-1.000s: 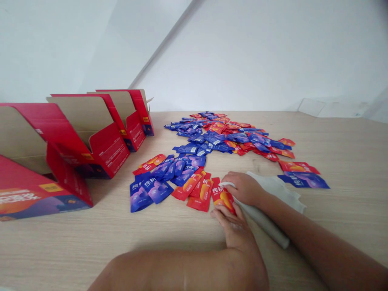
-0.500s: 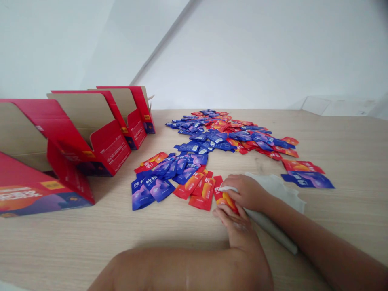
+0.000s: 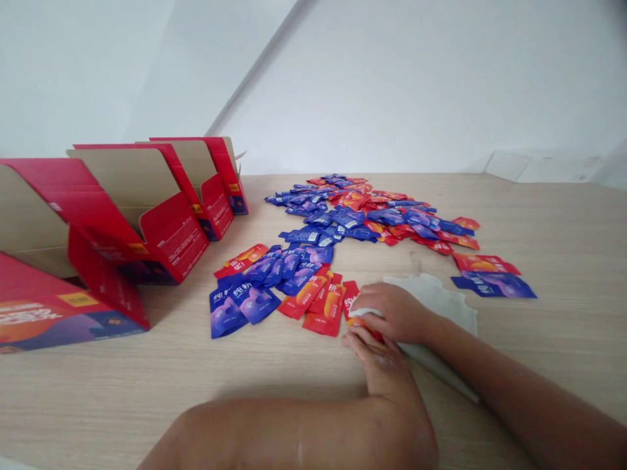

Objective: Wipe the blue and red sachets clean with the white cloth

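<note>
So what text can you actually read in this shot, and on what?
"纯" plus a second character I can't make out: large white print on the blue sachets and red sachets.
Same print, partly hidden: the red sachet between the left hand and right hand.
Large white characters on the nearest red carton: too blurred to read.
Yellow label on that carton: too small.
Small white print on the next carton's flap: too small.

Big white 纯 on the blue sachets and the red sachets, dead centre; the next character's too blurred to call; the red carton at nine o'clock carries white lettering, unreadable too.
</note>
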Tool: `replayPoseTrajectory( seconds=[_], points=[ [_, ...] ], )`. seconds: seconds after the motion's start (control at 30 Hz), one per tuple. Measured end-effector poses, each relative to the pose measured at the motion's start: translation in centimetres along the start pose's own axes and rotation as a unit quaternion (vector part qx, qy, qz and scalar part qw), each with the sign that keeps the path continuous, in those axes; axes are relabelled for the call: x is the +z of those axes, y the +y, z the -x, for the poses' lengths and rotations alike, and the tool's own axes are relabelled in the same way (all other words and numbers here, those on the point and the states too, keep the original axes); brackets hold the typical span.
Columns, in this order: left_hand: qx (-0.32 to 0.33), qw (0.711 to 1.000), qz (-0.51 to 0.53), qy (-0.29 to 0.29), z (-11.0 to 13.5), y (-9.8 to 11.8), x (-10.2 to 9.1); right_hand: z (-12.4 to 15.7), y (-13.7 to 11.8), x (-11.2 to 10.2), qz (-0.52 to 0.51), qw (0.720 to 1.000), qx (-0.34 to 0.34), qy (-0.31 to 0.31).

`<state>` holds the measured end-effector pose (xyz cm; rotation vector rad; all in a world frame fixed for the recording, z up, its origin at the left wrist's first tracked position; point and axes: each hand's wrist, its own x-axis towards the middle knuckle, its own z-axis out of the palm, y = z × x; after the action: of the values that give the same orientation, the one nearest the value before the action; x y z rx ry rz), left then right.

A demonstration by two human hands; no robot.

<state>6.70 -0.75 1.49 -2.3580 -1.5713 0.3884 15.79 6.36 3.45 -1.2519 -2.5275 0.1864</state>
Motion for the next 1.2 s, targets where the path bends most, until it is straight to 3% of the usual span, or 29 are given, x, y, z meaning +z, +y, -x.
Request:
replayPoseTrajectory(
  seconds=[0.23, 0.43, 0.6, 0.9, 1.07, 1.2],
  points=[
    [-0.018, 0.999, -0.024, 0.012, -0.1, 0.2, 0.5, -0.7, 2.4, 0.3, 0.026, 0.995, 0.092, 0.015],
    [-0.02, 0.999, -0.003, 0.026, 0.0, 0.2, 0.7, -0.2, 0.8, 0.3, 0.003, 0.991, 0.096, 0.094],
    [-0.004, 1.0, -0.025, 0.006, 0.2, 0.3, 0.5, -0.5, -0.5, 0.4, -0.028, 0.999, 0.038, 0.019],
    [-0.01, 0.998, -0.058, 0.005, 0.2, 0.2, 0.2, -0.6, 2.2, 0.3, 0.003, 0.988, 0.15, 0.032],
    [0.003, 0.999, -0.047, 0.0, 0.2, 0.0, 0.3, -0.2, 0.9, -0.1, -0.015, 0.992, 0.095, 0.082],
    [0.028, 0.999, -0.042, -0.019, 0.2, 0.1, 0.5, -0.5, 0.1, 0.2, -0.033, 0.996, 0.074, 0.034]
  ],
)
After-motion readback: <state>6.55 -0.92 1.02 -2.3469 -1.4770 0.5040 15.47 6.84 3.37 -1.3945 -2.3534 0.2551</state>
